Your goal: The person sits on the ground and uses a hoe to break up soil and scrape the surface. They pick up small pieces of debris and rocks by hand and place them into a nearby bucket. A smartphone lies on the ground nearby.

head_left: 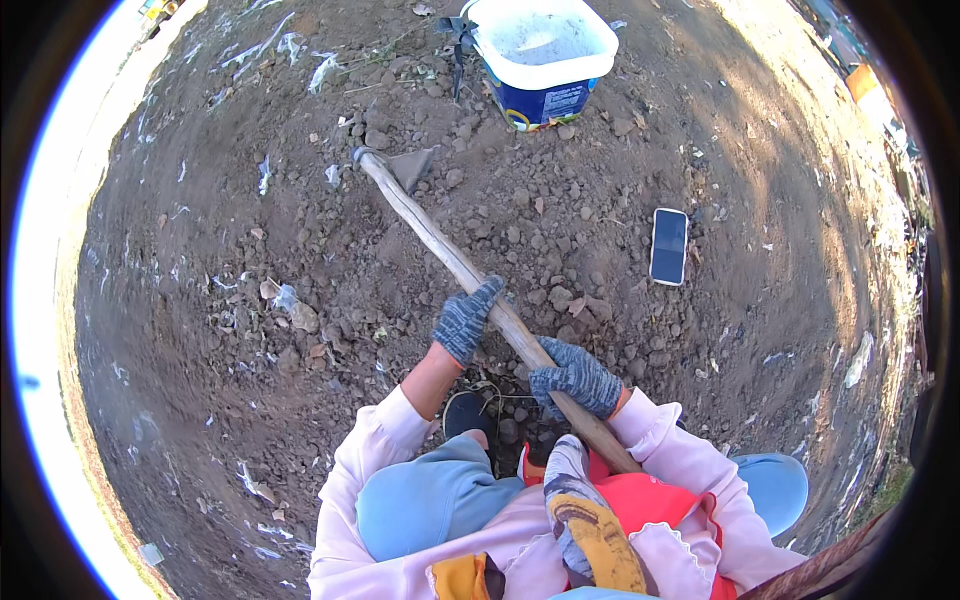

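Note:
Both my hands wear grey knitted work gloves and grip the wooden handle [431,229] of a hoe. My left hand [469,319] wraps it around the middle. Lower down, close to my knees, my right hand [576,377] holds it, and the handle's near end runs towards my red apron [649,501]. The hoe's metal blade [412,168] lies at the far end, against loose, cloddy soil [517,217]. Part of the blade's edge may be in the dirt; I cannot tell.
A white-rimmed blue plastic bucket [541,103] stands beyond the blade, black plastic tied at its side. A smartphone [669,247] with a dark screen lies on the soil to the right. Stones, dry leaves and plastic film scraps [285,298] are scattered around. My shoe [466,415] is below my left hand.

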Available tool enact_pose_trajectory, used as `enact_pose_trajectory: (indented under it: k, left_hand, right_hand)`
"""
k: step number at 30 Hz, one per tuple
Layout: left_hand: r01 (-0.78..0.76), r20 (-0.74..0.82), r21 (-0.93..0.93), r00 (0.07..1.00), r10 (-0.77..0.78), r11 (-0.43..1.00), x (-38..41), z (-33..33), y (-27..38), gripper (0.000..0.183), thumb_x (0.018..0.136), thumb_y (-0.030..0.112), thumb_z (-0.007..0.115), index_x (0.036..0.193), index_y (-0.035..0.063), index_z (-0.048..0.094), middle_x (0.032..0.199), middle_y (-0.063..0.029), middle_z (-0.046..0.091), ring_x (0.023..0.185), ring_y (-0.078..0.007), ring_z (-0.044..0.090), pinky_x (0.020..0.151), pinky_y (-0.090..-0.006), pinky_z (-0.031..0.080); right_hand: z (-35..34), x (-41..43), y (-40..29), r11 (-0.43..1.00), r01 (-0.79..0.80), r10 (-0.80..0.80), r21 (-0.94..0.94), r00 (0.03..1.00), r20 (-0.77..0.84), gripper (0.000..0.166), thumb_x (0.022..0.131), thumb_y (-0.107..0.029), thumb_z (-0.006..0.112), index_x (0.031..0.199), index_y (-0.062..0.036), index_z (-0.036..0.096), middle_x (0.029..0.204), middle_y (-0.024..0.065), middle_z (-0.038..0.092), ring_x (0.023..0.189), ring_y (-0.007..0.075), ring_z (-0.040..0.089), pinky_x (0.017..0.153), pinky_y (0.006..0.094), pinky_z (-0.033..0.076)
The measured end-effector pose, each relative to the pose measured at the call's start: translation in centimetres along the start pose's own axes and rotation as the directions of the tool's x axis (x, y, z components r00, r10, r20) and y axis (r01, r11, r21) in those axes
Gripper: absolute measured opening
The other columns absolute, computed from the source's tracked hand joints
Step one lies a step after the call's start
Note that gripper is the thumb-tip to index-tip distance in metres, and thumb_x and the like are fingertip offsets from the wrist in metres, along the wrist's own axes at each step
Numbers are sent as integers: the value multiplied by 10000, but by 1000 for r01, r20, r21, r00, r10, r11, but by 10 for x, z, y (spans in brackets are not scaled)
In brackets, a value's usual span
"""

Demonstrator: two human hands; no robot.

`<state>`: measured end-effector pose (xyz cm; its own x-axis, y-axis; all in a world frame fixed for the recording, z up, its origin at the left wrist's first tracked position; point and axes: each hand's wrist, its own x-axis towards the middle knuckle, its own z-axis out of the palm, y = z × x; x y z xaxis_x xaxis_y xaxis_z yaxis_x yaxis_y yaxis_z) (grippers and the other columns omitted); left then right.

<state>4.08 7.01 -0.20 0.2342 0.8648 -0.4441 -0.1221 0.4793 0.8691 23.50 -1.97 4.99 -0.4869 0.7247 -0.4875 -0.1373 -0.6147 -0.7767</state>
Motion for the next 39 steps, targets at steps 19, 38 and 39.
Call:
enact_pose_trajectory:
  k: [19, 38, 39]
  left_hand:
    - [15, -69, 96, 998, -8, 995, 16, -7, -18, 348, 890, 302, 575, 1025, -14, 629, 895, -119, 665, 807, -188, 626, 773, -301, 495]
    - [145, 1, -62, 989, -145, 988, 16, -16, -25, 437, 886, 324, 585, 1143, -28, 547, 886, -146, 660, 818, -240, 645, 784, -341, 512]
    - [147, -1, -56, 989, -148, 988, 16, -15, -25, 426, 883, 323, 592, 1125, -25, 556, 878, -141, 659, 809, -234, 643, 774, -339, 513]
  right_hand:
    - [-12, 11, 7, 1000, -4, 5, -26, 999, 36, 503, 793, -299, 701, 1182, -49, 502, 822, 39, 599, 690, 96, 578, 598, 252, 489]
    - [-5, 5, 3, 1000, -6, 6, -9, 1000, -1, 399, 807, -246, 694, 1108, -51, 520, 759, 26, 582, 626, 99, 553, 540, 266, 482]
    - [-4, 5, 3, 1000, 2, -2, -18, 1000, -7, 394, 809, -242, 690, 1108, -49, 519, 758, 26, 582, 625, 99, 552, 540, 267, 482]
